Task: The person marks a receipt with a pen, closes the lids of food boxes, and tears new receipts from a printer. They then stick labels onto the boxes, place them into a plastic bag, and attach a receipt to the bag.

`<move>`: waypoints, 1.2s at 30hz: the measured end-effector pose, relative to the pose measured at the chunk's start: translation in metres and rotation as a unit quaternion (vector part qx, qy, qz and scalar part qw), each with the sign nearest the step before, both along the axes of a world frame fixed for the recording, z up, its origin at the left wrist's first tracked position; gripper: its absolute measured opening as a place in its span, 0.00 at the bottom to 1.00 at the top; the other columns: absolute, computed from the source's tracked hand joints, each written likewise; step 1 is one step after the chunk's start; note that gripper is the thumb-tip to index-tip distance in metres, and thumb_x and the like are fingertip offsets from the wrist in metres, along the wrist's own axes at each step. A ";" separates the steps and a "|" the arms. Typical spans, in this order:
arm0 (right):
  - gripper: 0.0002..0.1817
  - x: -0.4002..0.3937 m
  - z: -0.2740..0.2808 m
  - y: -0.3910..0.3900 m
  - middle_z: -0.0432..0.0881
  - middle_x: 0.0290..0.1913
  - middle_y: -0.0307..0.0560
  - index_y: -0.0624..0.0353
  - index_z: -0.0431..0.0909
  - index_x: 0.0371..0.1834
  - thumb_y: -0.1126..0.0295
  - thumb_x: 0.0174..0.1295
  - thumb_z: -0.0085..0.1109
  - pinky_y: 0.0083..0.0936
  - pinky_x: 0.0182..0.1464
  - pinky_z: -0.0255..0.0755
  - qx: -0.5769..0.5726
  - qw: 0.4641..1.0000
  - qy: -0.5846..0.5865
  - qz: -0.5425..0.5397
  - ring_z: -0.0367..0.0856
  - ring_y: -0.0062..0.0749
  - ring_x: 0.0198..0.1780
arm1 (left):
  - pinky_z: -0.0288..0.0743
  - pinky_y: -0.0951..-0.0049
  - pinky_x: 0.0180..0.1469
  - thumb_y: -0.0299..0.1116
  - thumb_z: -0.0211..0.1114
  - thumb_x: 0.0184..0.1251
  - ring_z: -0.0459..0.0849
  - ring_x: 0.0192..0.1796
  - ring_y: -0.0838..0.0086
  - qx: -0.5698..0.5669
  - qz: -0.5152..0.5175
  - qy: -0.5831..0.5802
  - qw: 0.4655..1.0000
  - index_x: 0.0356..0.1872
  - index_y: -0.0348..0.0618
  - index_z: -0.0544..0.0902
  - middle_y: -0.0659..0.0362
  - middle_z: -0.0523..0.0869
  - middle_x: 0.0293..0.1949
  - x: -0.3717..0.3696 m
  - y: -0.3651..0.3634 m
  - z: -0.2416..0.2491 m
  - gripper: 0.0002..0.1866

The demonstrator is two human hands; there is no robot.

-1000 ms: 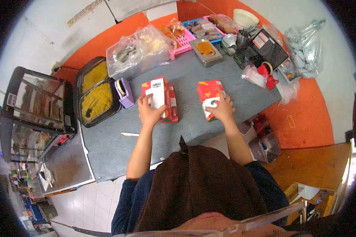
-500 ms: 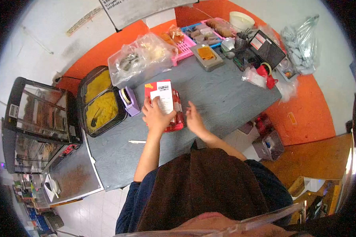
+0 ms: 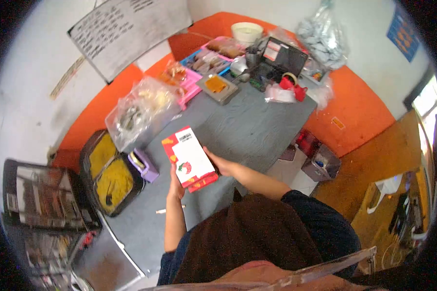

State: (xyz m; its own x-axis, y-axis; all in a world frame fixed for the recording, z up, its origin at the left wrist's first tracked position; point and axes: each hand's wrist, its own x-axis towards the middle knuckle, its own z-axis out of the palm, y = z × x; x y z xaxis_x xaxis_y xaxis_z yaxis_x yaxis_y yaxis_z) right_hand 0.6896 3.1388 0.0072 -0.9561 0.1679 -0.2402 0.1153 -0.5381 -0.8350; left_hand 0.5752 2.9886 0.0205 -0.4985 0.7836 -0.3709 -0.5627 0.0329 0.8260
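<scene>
A red and white printed cardboard box (image 3: 193, 156) is held between my two hands over the grey table. My left hand (image 3: 176, 182) grips its left edge near the lower corner, fingers partly hidden behind it. Against the right side presses my right hand (image 3: 217, 162), its fingertips out of sight under the box. The box's top face is mostly white, with a small red and green picture. A purple tape dispenser (image 3: 143, 168) stands left of the box, and a thin white pen (image 3: 169, 210) lies by my left wrist.
Black trays of yellow food (image 3: 112, 180) and a glass-fronted display case (image 3: 39, 194) are at left. Behind the box sit a clear tub with plastic bags (image 3: 143, 114), a scale (image 3: 222, 97), coloured baskets (image 3: 192, 89) and a black box with its lid raised (image 3: 284, 56).
My left hand has moved from the box's top to its left edge. My right hand, free before, has closed on the right side. The box is turned, and the camera view has shifted right and up.
</scene>
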 end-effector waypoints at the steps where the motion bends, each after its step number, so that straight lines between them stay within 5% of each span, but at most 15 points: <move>1: 0.43 0.010 0.013 -0.002 0.59 0.65 0.45 0.53 0.51 0.67 0.32 0.56 0.29 0.32 0.63 0.56 -0.020 1.000 0.013 -0.004 0.58 0.32 0.65 | 0.64 0.60 0.59 0.67 0.42 0.58 0.68 0.60 0.65 -0.004 -0.018 -0.019 1.000 0.62 0.41 0.57 0.54 0.67 0.60 0.005 0.003 0.002 0.42; 6: 0.43 0.057 0.016 0.044 0.63 0.63 0.47 0.60 0.55 0.65 0.34 0.58 0.29 0.32 0.63 0.56 -0.070 0.997 0.015 -0.036 0.62 0.33 0.62 | 0.63 0.57 0.59 0.63 0.40 0.61 0.70 0.58 0.63 0.045 -0.010 -0.069 0.997 0.61 0.43 0.61 0.54 0.69 0.58 0.067 0.055 0.002 0.37; 11: 0.40 0.106 -0.023 0.102 0.69 0.57 0.49 0.66 0.63 0.58 0.37 0.60 0.30 0.29 0.60 0.60 -0.077 0.954 0.056 -0.286 0.69 0.31 0.57 | 0.57 0.54 0.61 0.65 0.39 0.60 0.64 0.62 0.61 0.087 0.049 -0.046 0.994 0.62 0.46 0.58 0.55 0.67 0.60 0.106 0.112 -0.036 0.38; 14: 0.36 0.088 -0.096 0.118 0.74 0.51 0.50 0.65 0.68 0.53 0.41 0.63 0.31 0.27 0.54 0.65 -0.024 0.929 0.073 -0.362 0.74 0.29 0.50 | 0.55 0.44 0.58 0.71 0.37 0.55 0.63 0.62 0.56 -0.013 0.043 -0.046 0.998 0.63 0.50 0.58 0.55 0.65 0.61 0.124 0.142 -0.020 0.42; 16: 0.26 0.075 -0.091 0.125 0.76 0.41 0.46 0.61 0.73 0.40 0.50 0.66 0.31 0.31 0.41 0.69 0.100 0.875 -0.035 -0.473 0.73 0.28 0.33 | 0.52 0.36 0.54 0.74 0.35 0.51 0.60 0.62 0.53 -0.053 0.037 -0.046 0.997 0.64 0.52 0.56 0.55 0.61 0.63 0.133 0.159 0.001 0.45; 17: 0.24 0.069 -0.067 0.126 0.76 0.40 0.49 0.61 0.72 0.41 0.53 0.67 0.30 0.33 0.42 0.67 0.073 0.853 -0.066 -0.513 0.75 0.34 0.36 | 0.53 0.34 0.52 0.75 0.36 0.49 0.59 0.63 0.53 -0.039 0.029 -0.033 0.998 0.64 0.52 0.55 0.55 0.59 0.64 0.128 0.167 -0.003 0.46; 18: 0.23 0.068 -0.075 0.142 0.75 0.44 0.54 0.60 0.70 0.45 0.54 0.67 0.29 0.37 0.49 0.63 0.340 0.785 -0.063 -0.513 0.72 0.42 0.46 | 0.53 0.32 0.51 0.76 0.36 0.48 0.55 0.65 0.52 -0.055 0.030 -0.031 0.998 0.65 0.54 0.53 0.55 0.57 0.65 0.127 0.170 0.003 0.47; 20: 0.22 0.080 -0.070 0.175 0.70 0.51 0.52 0.58 0.69 0.50 0.55 0.65 0.32 0.42 0.57 0.52 0.480 0.783 -0.123 -0.376 0.62 0.46 0.55 | 0.52 0.26 0.50 0.77 0.40 0.46 0.47 0.67 0.47 -0.067 0.045 -0.034 0.996 0.67 0.58 0.47 0.54 0.44 0.68 0.121 0.178 0.009 0.49; 24: 0.17 0.194 -0.068 0.293 0.68 0.49 0.53 0.64 0.67 0.49 0.65 0.59 0.43 0.40 0.57 0.52 0.475 0.647 0.027 -0.596 0.62 0.46 0.53 | 0.49 0.33 0.55 0.73 0.40 0.50 0.56 0.65 0.54 -0.155 0.192 0.075 0.966 0.66 0.56 0.52 0.57 0.56 0.66 0.138 0.193 0.027 0.45; 27: 0.21 0.301 -0.083 0.417 0.66 0.46 0.53 0.66 0.66 0.47 0.59 0.59 0.46 0.35 0.55 0.54 0.453 0.414 -0.274 -0.740 0.62 0.44 0.51 | 0.52 0.45 0.58 0.55 0.47 0.61 0.60 0.63 0.59 -0.109 0.475 0.213 0.847 0.61 0.47 0.58 0.55 0.58 0.64 0.137 0.177 -0.004 0.32; 28: 0.22 0.335 -0.100 0.458 0.68 0.45 0.53 0.65 0.68 0.46 0.56 0.60 0.46 0.33 0.53 0.57 0.367 0.412 -0.392 -0.736 0.64 0.45 0.49 | 0.54 0.50 0.59 0.48 0.51 0.61 0.62 0.61 0.60 -0.104 0.513 0.269 0.809 0.59 0.44 0.59 0.54 0.60 0.61 0.144 0.186 0.012 0.29; 30: 0.19 0.387 -0.137 0.521 0.70 0.42 0.49 0.61 0.71 0.45 0.56 0.60 0.46 0.33 0.51 0.60 0.089 0.613 -0.160 -0.769 0.67 0.43 0.45 | 0.56 0.55 0.59 0.42 0.54 0.60 0.64 0.59 0.62 -0.107 0.548 0.325 0.763 0.57 0.41 0.60 0.53 0.62 0.59 0.155 0.196 0.039 0.26; 31: 0.19 0.408 -0.155 0.547 0.70 0.42 0.49 0.61 0.71 0.45 0.56 0.60 0.46 0.33 0.51 0.60 0.087 0.617 -0.164 -0.765 0.67 0.43 0.45 | 0.57 0.58 0.58 0.37 0.57 0.58 0.64 0.58 0.63 -0.106 0.551 0.398 0.726 0.56 0.40 0.59 0.52 0.63 0.57 0.158 0.199 0.047 0.26; 33: 0.17 0.430 -0.178 0.588 0.74 0.42 0.45 0.57 0.72 0.45 0.58 0.59 0.47 0.33 0.51 0.62 -0.102 0.806 -0.018 -0.582 0.69 0.37 0.46 | 0.59 0.63 0.57 0.30 0.59 0.56 0.65 0.55 0.65 -0.093 0.550 0.501 0.661 0.55 0.36 0.59 0.52 0.63 0.55 0.162 0.207 0.054 0.27; 36: 0.17 0.408 -0.087 0.569 0.76 0.43 0.45 0.55 0.73 0.47 0.61 0.58 0.47 0.31 0.50 0.65 -0.106 0.767 0.039 -0.631 0.71 0.36 0.45 | 0.59 0.62 0.57 0.29 0.58 0.56 0.65 0.54 0.65 -0.124 0.523 0.568 0.623 0.54 0.36 0.60 0.52 0.62 0.55 0.180 0.228 0.072 0.25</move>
State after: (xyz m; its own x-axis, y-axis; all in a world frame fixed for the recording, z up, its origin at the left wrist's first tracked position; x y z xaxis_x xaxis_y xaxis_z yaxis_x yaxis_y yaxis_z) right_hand 1.0977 3.7075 -0.0800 -0.0763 0.9374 -0.3399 -0.6555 -0.3040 -0.6913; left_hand 0.7555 3.2171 0.0927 -0.7392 -0.2015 0.6427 0.5606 0.3449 0.7529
